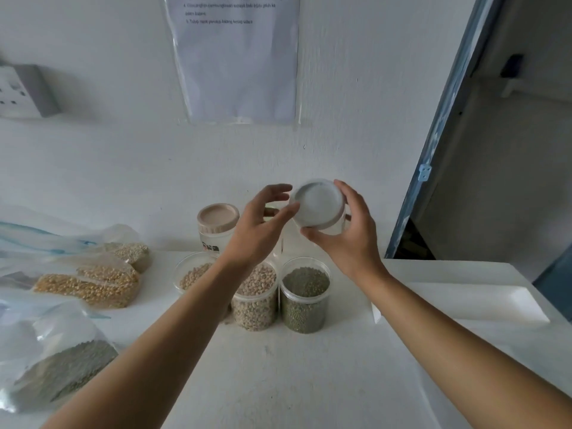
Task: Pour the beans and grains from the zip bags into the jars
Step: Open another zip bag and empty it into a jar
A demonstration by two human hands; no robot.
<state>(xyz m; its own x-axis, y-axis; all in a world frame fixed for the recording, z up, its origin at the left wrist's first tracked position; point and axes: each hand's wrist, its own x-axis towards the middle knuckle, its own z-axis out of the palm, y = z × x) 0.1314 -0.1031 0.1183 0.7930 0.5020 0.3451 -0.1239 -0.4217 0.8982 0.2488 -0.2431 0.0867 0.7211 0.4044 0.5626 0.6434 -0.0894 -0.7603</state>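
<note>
My right hand (349,233) holds a clear, empty-looking jar with a grey-white lid (318,202) in the air, tilted toward me. My left hand (263,224) hovers beside the lid, its fingers spread and its thumb tip touching the lid's rim. Below stand three open jars: one of green beans (305,297), one of pale beans (257,298), and one of tan beans (193,275), partly hidden by my left forearm. A closed jar with a beige lid (218,222) stands behind them. Zip bags lie at the left: yellow corn (89,284), green beans (62,366) and pale grain (131,252).
The white table (278,382) meets a white wall at the back. A white tray (461,303) lies at the right. A dark doorway opens at the far right. A laminated sheet (238,57) and a socket (15,91) hang on the wall.
</note>
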